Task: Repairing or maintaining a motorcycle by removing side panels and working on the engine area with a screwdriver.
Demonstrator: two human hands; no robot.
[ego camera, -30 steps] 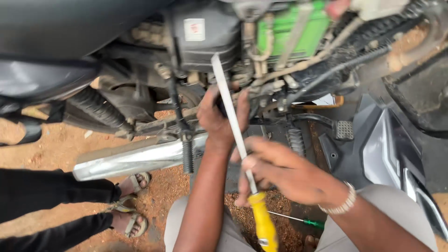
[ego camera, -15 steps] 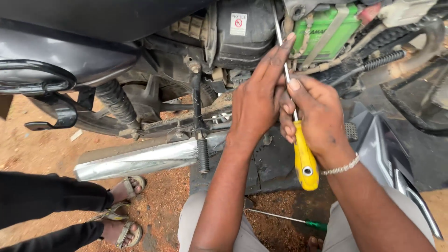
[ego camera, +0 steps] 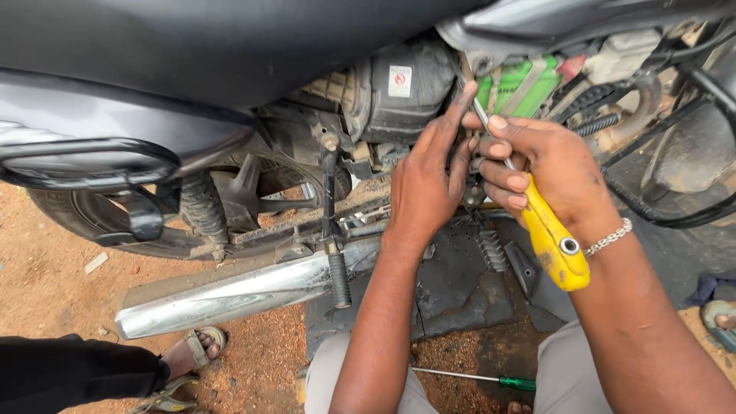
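The ground point(ego camera: 46, 291) is bare reddish-brown dirt, outdoors, with a dark mat point(ego camera: 460, 287) laid under the motorcycle point(ego camera: 230, 69) that fills the upper half of the view. At nine o'clock sits the rear tyre point(ego camera: 69, 222) behind one black footrest bracket point(ego camera: 142, 215). At seven o'clock a second person's sandalled foot point(ego camera: 195, 353) and dark sleeve or trouser leg point(ego camera: 69, 376) come in from the edge. One chrome exhaust pipe point(ego camera: 238, 295) runs from seven o'clock toward the centre, crossed by one black kick lever point(ego camera: 333, 230).

Just right of centre the left hand point(ego camera: 425, 192) reaches up into the engine bay, grip released, index finger stretched toward a black airbox point(ego camera: 399, 92) and touching the metal shaft beside it. At two o'clock the right hand point(ego camera: 548, 169) has its grip clenched on one yellow-handled screwdriver point(ego camera: 556, 245), the handle pointing down toward four o'clock and the shaft running up to twelve o'clock, its tip hidden beside the one green battery point(ego camera: 521, 80). One silver bracelet point(ego camera: 609, 238) rings that wrist. At six o'clock a second screwdriver point(ego camera: 491, 379), green-handled, lies on the dirt between the person's knees
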